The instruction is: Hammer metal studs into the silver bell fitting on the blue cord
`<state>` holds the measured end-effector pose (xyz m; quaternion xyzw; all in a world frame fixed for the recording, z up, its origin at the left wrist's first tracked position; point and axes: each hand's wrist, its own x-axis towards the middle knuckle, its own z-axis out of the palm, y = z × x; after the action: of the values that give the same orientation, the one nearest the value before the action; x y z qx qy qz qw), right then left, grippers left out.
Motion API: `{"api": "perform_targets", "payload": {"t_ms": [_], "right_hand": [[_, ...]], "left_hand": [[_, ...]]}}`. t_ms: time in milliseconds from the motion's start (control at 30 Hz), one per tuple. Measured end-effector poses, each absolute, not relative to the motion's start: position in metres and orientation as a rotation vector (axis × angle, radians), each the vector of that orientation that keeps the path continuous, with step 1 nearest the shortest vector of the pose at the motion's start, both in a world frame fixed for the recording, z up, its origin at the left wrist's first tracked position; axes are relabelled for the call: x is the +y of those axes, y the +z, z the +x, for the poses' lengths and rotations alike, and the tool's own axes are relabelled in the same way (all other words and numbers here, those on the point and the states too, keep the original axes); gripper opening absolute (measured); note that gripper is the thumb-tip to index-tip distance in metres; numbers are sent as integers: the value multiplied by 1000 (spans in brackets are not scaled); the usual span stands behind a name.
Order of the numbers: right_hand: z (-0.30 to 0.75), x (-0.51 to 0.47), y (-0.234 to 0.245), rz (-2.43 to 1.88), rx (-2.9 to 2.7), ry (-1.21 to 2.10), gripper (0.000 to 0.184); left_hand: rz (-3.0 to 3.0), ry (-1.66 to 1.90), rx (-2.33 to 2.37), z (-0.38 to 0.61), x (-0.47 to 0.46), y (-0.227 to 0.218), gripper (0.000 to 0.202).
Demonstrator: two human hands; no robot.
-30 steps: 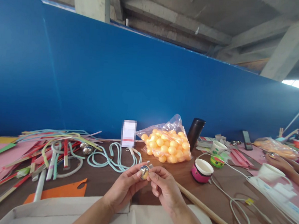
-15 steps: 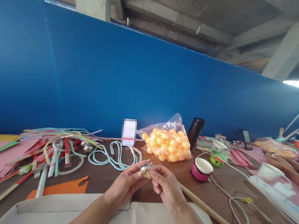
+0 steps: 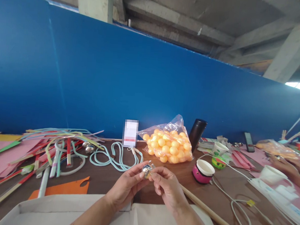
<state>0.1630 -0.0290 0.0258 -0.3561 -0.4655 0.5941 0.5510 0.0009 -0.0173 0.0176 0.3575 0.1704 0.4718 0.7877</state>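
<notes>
Just above the front edge of the table, both my hands meet at a small shiny silver ball (image 3: 146, 169) that looks like a jingle bell. My left hand (image 3: 128, 183) is closed, gripping the ball between thumb and fingers from the left. From the right, my right hand (image 3: 166, 187) pinches with thumb and forefinger against the ball's edge. A tiny pale, clear-looking bit sticks up by the right fingertips; what it is cannot be made out. Beneath my forearms lies a creased white sheet (image 3: 142, 221).
Behind my hands stands a clear bag of orange balls (image 3: 173, 148), beside a black bottle (image 3: 198, 133). A wooden stick (image 3: 210, 211) and a pink-banded cup (image 3: 202, 172) lie right. Left are blue cords (image 3: 116, 159), silver balls (image 3: 89, 148) and orange paper (image 3: 67, 189). A co-worker's hand (image 3: 283, 164) shows far right.
The view has shifted slightly, moving the background a little to the right. My hands keep the silver ball in nearly the same place, with only a slight shift of the fingers.
</notes>
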Motion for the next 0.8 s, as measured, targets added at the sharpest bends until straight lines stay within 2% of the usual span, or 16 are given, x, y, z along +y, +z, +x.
{"api": "perform_targets", "payload": {"t_ms": [800], "right_hand": [[163,-29,26,-825,-1102,1437,14]], "left_hand": [[771,1020,355,0,-17,15,38]]}}
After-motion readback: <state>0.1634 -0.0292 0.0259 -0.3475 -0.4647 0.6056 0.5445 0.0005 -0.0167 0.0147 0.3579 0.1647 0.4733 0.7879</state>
